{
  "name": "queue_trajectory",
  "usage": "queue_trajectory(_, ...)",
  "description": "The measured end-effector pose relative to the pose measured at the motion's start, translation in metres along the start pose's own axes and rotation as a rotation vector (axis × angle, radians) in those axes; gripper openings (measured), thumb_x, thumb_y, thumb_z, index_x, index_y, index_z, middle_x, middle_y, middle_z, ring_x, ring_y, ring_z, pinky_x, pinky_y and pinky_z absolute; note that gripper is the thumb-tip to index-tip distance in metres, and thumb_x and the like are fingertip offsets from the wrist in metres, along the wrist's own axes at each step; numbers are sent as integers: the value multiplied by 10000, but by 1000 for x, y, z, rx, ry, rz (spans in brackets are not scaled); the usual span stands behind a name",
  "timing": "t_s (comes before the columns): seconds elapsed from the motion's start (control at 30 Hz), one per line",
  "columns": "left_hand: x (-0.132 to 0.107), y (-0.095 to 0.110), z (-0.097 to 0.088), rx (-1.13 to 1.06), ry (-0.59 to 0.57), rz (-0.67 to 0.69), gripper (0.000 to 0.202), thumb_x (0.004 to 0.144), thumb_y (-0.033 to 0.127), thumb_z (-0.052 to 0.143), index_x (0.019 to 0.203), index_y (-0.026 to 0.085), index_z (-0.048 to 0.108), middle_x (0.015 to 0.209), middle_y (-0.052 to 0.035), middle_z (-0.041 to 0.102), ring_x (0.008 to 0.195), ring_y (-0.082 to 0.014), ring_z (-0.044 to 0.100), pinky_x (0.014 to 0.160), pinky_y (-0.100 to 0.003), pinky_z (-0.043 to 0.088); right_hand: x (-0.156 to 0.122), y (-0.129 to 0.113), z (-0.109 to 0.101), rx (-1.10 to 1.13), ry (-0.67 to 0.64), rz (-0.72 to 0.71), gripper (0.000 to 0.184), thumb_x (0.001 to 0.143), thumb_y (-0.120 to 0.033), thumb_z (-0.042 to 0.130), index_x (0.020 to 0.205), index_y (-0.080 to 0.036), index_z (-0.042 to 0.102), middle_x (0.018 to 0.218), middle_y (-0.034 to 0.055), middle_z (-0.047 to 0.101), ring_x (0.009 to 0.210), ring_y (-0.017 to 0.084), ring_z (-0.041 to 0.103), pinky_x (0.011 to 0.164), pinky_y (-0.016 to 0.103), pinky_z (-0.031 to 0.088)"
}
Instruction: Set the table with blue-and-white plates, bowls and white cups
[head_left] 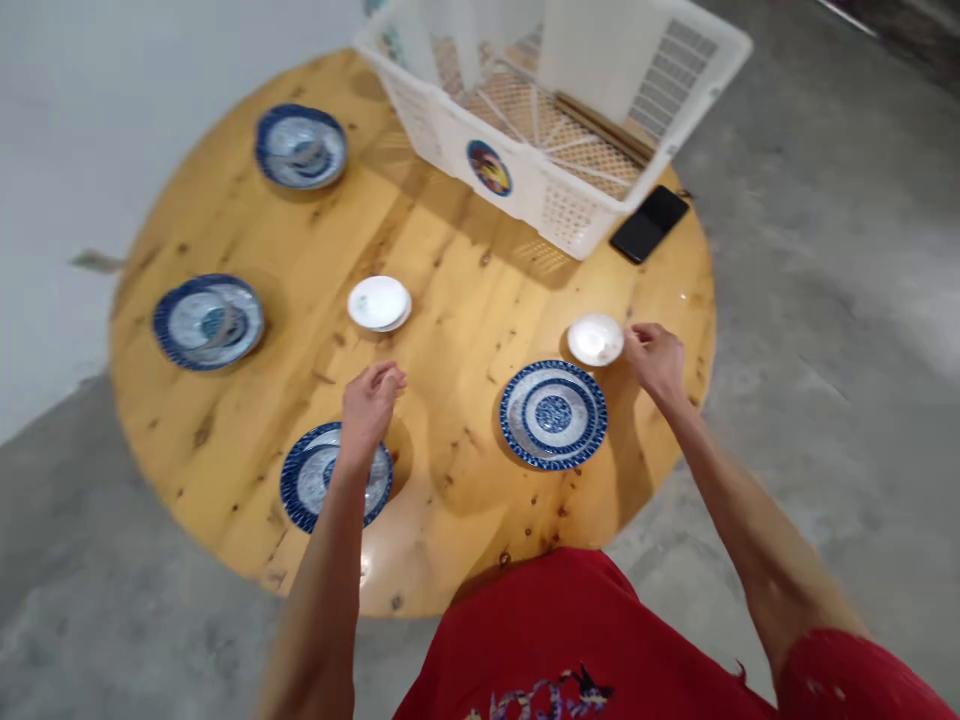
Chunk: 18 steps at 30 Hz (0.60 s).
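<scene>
My right hand (657, 362) pinches the right rim of a small white dish (595, 339) at the table's right side. Just below that dish lies a blue-and-white plate (554, 414) with ring patterns. My left hand (372, 398) hovers above the edge of another blue-and-white plate (301, 488), its fingers curled together and nothing seen in them. The left forearm hides part of this plate. Beyond the left hand, small white dishes (379, 303) seem to be stacked, one on another.
Two more blue-and-white dishes, a near one (176, 318) and a far one (274, 150), stand at the left, each holding something blurred. A white plastic basket (442, 135) with wooden sticks inside occupies the back of the round wooden table (450, 540). A black phone (649, 224) lies beside it.
</scene>
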<state>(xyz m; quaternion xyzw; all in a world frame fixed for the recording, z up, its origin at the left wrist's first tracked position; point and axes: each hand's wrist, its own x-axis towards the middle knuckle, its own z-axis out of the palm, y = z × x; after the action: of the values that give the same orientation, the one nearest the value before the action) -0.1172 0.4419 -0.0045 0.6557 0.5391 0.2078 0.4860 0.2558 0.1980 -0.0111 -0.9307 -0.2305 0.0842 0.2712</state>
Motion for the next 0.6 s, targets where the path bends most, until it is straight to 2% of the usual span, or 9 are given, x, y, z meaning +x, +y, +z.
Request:
queue_trajectory(0.07,23,-1,-10,33,64,33,406,851,434,561,1039,93,678,945,-127,713,854,-210,702,746,-294,538,3,-13,-4,14,76,-51,401,852,-383,525,1093,-151,746,1003,136,737,900,272,713,896,415,541)
queue_trajectory(0.13,47,0,-21,116,130,47,322,892,376,539,1002,100,663,903,-115,713,826,-207,691,755,-303,519,6,-36,-3,50,69,-138,382,845,-374,521,1079,-172,745,967,121,738,825,245,710,860,398,546)
queue_trajectory(0.27,91,13,-34,444,258,-61,247,930,325,551,1022,132,674,956,-104,730,928,-241,683,864,-355,489,4,-109,19,137,-94,-339,379,841,-394,515,1023,-164,755,950,99,742,744,212,691,799,376,538)
queue_trajectory(0.33,105,21,-36,523,256,-103,271,950,373,560,1026,148,691,1023,-114,728,971,-258,673,910,-379,481,1,-150,38,161,-201,-424,405,833,-396,502,1006,-136,760,945,109,740,767,223,685,746,358,530)
queue_trajectory(0.43,118,31,-35,566,195,-146,325,961,455,579,1004,163,714,1048,-125,722,973,-272,670,913,-391,488,-5,-203,71,133,-356,-516,379,822,-381,519,971,-120,752,971,132,734,899,251,690,738,333,523)
queue_trajectory(0.53,122,37,-33,596,130,-194,303,948,450,609,968,172,726,980,-121,722,975,-284,675,905,-402,499,-10,-242,105,29,-474,-514,354,810,-341,551,1014,-121,739,969,138,726,933,267,692,815,367,536)
queue_trajectory(0.6,123,38,-33,613,101,-200,256,940,401,609,949,176,730,963,-122,723,1007,-305,679,901,-413,505,-13,-261,124,-13,-528,-492,373,813,-317,560,1085,-121,726,1038,147,722,1001,285,689,881,398,538)
